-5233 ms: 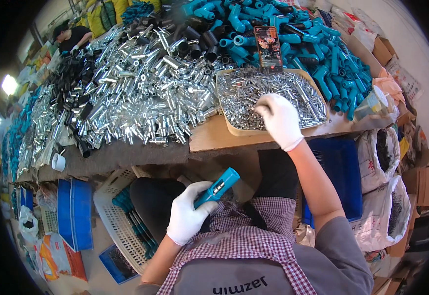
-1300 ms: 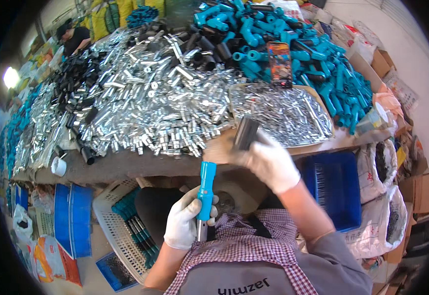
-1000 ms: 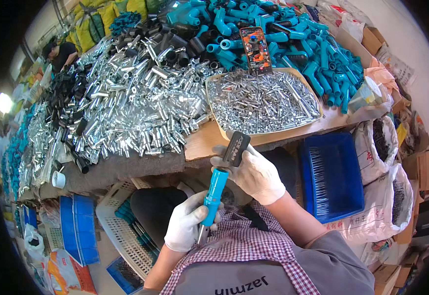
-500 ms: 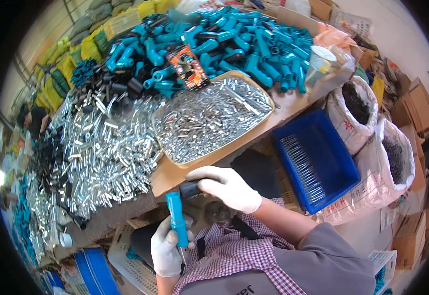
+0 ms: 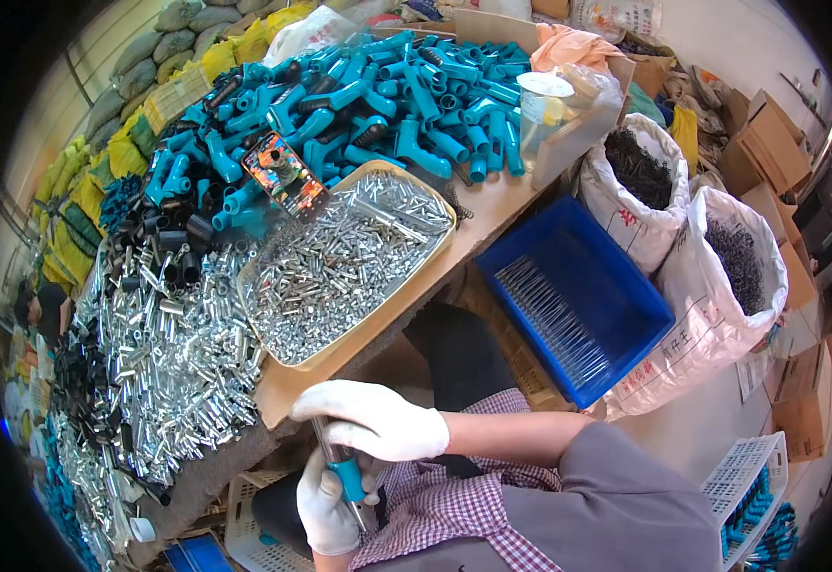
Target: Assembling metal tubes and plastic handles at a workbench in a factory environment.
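Note:
In my left hand (image 5: 325, 510), white-gloved and closed low in front of my apron, is a teal plastic tool handle (image 5: 349, 480). A thin metal tip sticks out below it. My right hand (image 5: 383, 419), also gloved, curls over the upper end. Under its palm a grey metal tube (image 5: 321, 434) shows, slanting down to the teal handle; how far it goes in is hidden by the fingers. Beyond my hands, a shallow tray (image 5: 283, 360) of small metal pins and sleeves rests on the bench (image 5: 287, 396).
Teal pistol-shaped housings (image 5: 426, 133) are heaped at the back, with a phone (image 5: 284, 176) against them. Loose metal parts (image 5: 178, 353) cover the left side. At right stand a blue bin (image 5: 626, 334) of metal rods, two white sacks (image 5: 711, 334) and a white crate (image 5: 735, 477).
My right hand has moved left and down over the top of the teal handle. The black cylinder it held is out of sight; a grey metal tube now shows there. The whole view has shifted.

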A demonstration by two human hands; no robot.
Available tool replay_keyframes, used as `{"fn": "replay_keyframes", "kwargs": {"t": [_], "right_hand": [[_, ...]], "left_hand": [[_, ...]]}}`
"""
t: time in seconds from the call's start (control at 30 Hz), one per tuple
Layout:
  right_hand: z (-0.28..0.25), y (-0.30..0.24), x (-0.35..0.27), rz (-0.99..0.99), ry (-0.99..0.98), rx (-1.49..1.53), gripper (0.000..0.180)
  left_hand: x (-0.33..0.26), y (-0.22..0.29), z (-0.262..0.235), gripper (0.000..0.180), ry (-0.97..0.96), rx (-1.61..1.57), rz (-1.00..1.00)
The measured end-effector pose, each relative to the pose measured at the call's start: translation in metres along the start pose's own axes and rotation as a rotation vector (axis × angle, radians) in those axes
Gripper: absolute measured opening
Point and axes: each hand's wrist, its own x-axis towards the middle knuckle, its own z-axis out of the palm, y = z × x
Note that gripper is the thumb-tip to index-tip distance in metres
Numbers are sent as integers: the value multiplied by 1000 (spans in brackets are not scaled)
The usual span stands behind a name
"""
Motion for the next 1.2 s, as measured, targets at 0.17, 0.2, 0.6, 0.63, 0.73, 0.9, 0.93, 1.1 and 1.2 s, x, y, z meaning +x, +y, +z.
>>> {"fn": "replay_keyframes", "kwargs": {"t": [0.17, 0.2, 0.6, 0.63, 0.73, 0.9, 0.93, 1.1, 1.2], "right_hand": [[-62, -12, 7, -104, -405, 0, 21], [-87, -14, 14, -193, -259, -189, 19], [-255, 104, -5, 354, 506, -1118, 24], [-261, 103, -5, 304, 551, -1027, 24], [-270, 99, -7, 526, 798, -532, 25], [-253, 109, -7, 331, 903, -658, 24], [-251, 109, -8, 329, 903, -717, 24], [-252, 108, -14, 302, 895, -718, 24], [-258, 113, -18, 361, 916, -576, 27]], "left_hand": [[2, -22, -11, 96, 81, 765, 163], [1, -19, -10, 87, 67, 829, 68], [7, -6, 12, 66, 33, 975, 109], [7, -8, 10, 66, 41, 972, 110], [7, -16, -5, 72, 91, 868, 185], [5, -11, -15, 78, 119, 692, 15], [4, -11, -15, 76, 126, 662, 2], [4, -1, -17, 69, 169, 665, 36], [4, -3, -22, 70, 194, 651, 63]]}}
